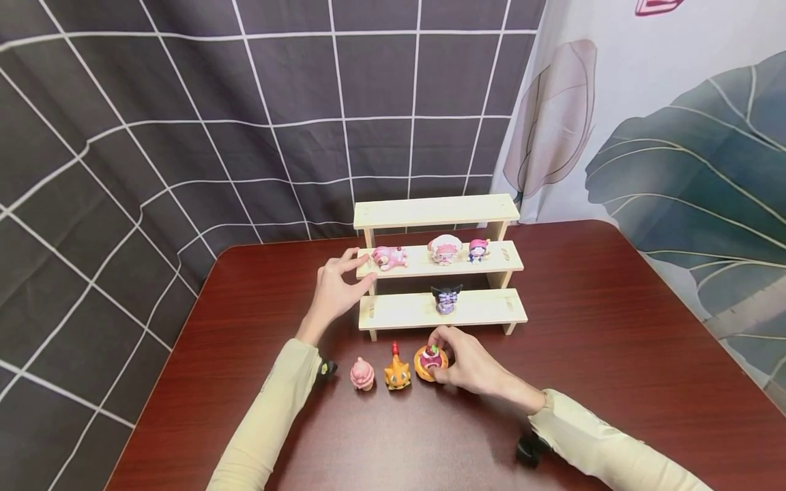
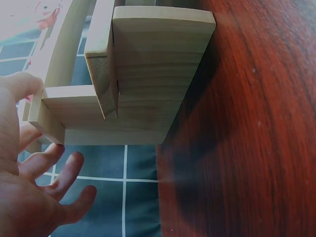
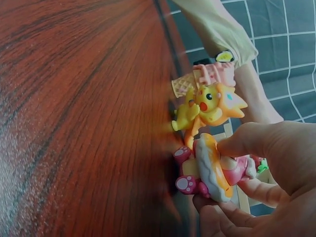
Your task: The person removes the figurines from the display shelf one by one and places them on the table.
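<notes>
My right hand (image 1: 475, 365) pinches a pink toy figurine (image 3: 229, 170) between thumb and fingers. The figurine wears an orange-and-white ring and has pink paws with pale pads; it is low over the table. Beside it stand an orange-and-yellow figurine (image 1: 398, 374) with a red tip and a pink ice-cream-cone toy (image 1: 362, 374). My left hand (image 1: 338, 283) grips the left end of the middle tier of a wooden display stand (image 1: 439, 212), thumb at the front edge, other fingers spread behind and below. Next to those fingers lies a pink figurine (image 1: 390, 257).
On the middle tier sit a white-capped figurine (image 1: 445, 249) and a small pink-and-purple one (image 1: 477, 250). A black-eared purple figurine (image 1: 446, 300) stands on the bottom tier. Behind the reddish-brown table (image 1: 258, 300) hangs a dark checked curtain (image 1: 295, 82).
</notes>
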`<state>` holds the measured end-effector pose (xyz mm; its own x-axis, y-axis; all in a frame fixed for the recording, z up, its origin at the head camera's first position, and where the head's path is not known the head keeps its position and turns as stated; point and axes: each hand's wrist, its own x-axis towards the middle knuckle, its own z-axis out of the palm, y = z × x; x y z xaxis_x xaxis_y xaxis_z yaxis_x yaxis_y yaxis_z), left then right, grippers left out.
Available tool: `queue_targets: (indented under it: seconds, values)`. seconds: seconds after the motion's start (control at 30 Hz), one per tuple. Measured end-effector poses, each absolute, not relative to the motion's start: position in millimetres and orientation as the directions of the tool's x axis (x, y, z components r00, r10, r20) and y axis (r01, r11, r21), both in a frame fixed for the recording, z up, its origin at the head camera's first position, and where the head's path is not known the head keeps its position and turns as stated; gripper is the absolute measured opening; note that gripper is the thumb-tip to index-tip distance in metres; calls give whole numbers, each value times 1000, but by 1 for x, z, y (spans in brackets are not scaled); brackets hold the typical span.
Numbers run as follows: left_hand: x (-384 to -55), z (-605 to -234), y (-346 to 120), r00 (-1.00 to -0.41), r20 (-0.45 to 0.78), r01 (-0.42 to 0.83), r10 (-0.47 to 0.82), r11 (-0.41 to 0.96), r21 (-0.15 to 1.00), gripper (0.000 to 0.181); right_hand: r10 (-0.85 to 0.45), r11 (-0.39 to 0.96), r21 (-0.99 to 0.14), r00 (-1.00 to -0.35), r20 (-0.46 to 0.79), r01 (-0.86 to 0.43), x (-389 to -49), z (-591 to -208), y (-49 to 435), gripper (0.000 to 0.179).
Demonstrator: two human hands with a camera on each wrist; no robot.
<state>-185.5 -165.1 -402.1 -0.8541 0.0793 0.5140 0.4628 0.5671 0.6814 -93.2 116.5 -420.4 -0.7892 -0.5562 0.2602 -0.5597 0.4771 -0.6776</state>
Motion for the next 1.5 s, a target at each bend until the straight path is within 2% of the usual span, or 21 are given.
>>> queue_targets:
  seconds: [0.43, 0.73, 1.07, 1.5]
  values:
    - [-185, -403, -165, -851, 520, 466, 75, 565, 680, 40, -563, 484, -676, -789, 246, -555, -93, -422, 118, 35]
    - [-186, -403, -165, -851, 520, 461, 72, 576, 675, 41, -547, 462, -751, -818, 178, -472, -91, -420, 120, 42]
    - [-187, -403, -165, -850, 522, 466, 76, 571, 676, 41, -560, 489, -685, -796, 228, -540, -93, -420, 120, 40]
    - [-188, -405, -165, -853, 517, 463, 76, 566, 682, 40, -583, 486, -671, -780, 228, -559, -91, -418, 122, 42]
